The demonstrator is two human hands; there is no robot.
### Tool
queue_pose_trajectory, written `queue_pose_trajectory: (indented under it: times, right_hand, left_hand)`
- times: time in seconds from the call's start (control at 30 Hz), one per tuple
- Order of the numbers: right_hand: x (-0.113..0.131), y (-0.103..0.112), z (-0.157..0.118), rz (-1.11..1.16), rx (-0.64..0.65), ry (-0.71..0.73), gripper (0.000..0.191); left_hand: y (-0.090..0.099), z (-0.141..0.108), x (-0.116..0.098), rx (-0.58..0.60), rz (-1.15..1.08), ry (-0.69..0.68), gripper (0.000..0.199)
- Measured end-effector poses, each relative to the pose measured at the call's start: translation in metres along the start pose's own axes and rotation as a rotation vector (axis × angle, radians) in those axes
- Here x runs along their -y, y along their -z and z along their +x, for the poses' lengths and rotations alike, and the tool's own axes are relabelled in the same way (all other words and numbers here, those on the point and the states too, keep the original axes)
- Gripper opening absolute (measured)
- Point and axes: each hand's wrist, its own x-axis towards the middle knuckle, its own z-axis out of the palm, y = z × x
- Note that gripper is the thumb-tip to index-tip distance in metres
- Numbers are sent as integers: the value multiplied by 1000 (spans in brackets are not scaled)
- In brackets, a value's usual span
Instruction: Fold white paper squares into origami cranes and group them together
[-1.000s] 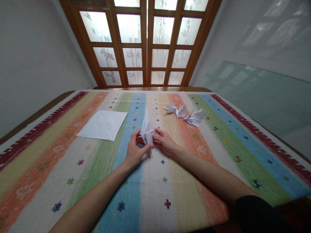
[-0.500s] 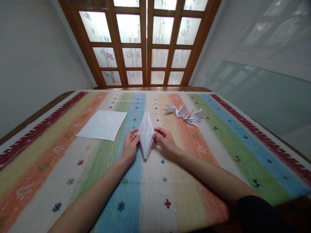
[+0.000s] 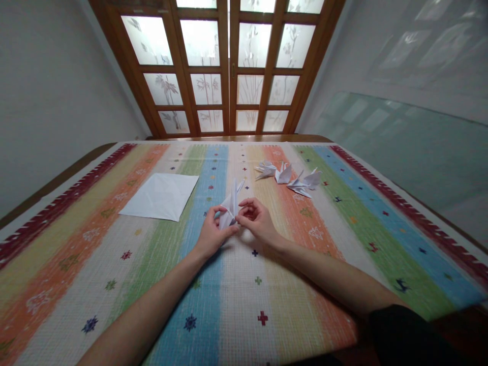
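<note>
A folded white origami paper is held up between my hands near the middle of the table, its narrow points facing away from me. My left hand grips its left side, the thumb along the near edge and the fingers behind. From the right, my right hand pinches the paper's near right part with curled thumb and fingers. My fingertips hide some of the lower folds.
A flat white paper sheet lies to the left on the striped tablecloth. Several folded paper cranes sit together at the back right. Wooden doors with frosted panes stand beyond the table's far edge.
The folded paper has turned from a wide diamond facing me to a narrower, tilted shape, its near point folded up or hidden. Both hands have closed in around its near end.
</note>
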Motion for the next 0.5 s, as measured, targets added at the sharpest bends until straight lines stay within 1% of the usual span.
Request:
queue_pose_trajectory:
  times: [0.03,0.07,0.17,0.3,0.37,0.5]
  right_hand:
    - [0,0,0,-1,0,-5,34]
    - [0,0,0,1,4,-8,34]
    - [-1,0,0,15,18,-13,33]
    - [-1,0,0,20,-2,-17,32]
    - [-1,0,0,22,-9,-19,31]
    - [-1,0,1,32,-30,-23,31]
  left_hand:
    - [-1,-1,0,12,-1,10,63]
    - [-1,-1,0,14,-10,20,65]
    - [-1,-1,-2,-31,-86,41,54]
    - [1,3,-4,-143,-183,13,41]
    - [2,5,-2,-162,-221,18,37]
    - [4,8,3,-163,-273,37,34]
